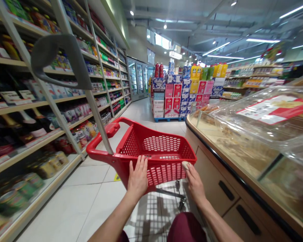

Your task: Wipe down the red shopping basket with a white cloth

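A red plastic shopping cart basket (164, 169) with perforated walls stands right in front of me. My left hand (138, 173) lies on its near wall, fingers stretched out, the tips at the rim. At the basket's right corner, my right hand (195, 183) pinches a small whitish wad of cloth or tissue (185, 165) against the side just under the rim. Inside, the part of the basket I can see holds nothing. A grey metal pole with a dark grey plastic handle (82, 64) rises from the cart's left end.
Shelves (65, 134) of drinks and cans line the left. On the right runs a wooden display counter (217, 161) with clear plastic food boxes (262, 134). Stacked drink cartons (173, 101) stand on a blue pallet ahead, with glass-door fridges (138, 79) behind. Tiled floor (91, 198) lies below.
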Tool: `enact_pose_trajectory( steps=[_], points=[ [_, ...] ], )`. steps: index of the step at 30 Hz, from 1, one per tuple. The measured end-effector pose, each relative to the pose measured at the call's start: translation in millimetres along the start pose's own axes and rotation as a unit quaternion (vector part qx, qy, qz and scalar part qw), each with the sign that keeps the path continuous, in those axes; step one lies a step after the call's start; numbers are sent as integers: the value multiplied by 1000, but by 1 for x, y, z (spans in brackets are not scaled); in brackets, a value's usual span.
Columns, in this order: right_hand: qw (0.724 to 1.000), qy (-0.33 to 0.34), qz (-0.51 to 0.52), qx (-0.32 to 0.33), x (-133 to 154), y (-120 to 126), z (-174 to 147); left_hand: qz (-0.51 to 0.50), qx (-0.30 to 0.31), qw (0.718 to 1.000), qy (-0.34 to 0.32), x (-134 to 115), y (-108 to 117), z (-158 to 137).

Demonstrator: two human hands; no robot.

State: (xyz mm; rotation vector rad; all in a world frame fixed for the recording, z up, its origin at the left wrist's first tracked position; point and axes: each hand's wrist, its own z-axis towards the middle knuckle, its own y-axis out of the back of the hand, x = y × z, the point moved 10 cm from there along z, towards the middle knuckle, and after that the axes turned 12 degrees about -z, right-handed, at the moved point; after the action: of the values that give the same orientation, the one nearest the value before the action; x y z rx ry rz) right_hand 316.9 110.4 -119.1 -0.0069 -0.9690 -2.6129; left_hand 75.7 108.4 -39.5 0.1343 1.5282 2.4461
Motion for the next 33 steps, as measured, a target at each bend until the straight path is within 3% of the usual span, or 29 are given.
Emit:
enact_pose_trajectory(
  steps=[3,7,13,18,20,23,25,27,31,33],
  points=[
    [999,-45,-26,-12,-22,-2,0,-3,-2,1000,-7,-4,-1,3],
    [998,-42,-37,9,-35,-9,-11,-8,18,1000,-10,-5,-6,6],
    [993,-110,-22,-22,-53,3,4,-17,24,1000,10,-3,-6,4],
    [989,-143,-17,-15,-60,-7,-20,-11,27,1000,8,-2,-8,-1],
    [986,-164,-20,-20,-66,-1,-20,-8,30,1000,4,-2,-9,-2],
    [981,-187,-9,-56,-69,18,7,-2,25,1000,8,-2,-10,-4],
    [981,-188,8,-56,-54,22,33,2,24,1000,13,-3,-12,-5],
    [984,-175,24,-27,-20,15,54,4,25,1000,16,-3,-14,-5],
    [993,-47,85,68,82,-14,75,5,35,999,21,-2,-15,-3],
    [990,3,110,85,103,-19,78,6,42,999,20,-1,-14,-3]
  ],
)
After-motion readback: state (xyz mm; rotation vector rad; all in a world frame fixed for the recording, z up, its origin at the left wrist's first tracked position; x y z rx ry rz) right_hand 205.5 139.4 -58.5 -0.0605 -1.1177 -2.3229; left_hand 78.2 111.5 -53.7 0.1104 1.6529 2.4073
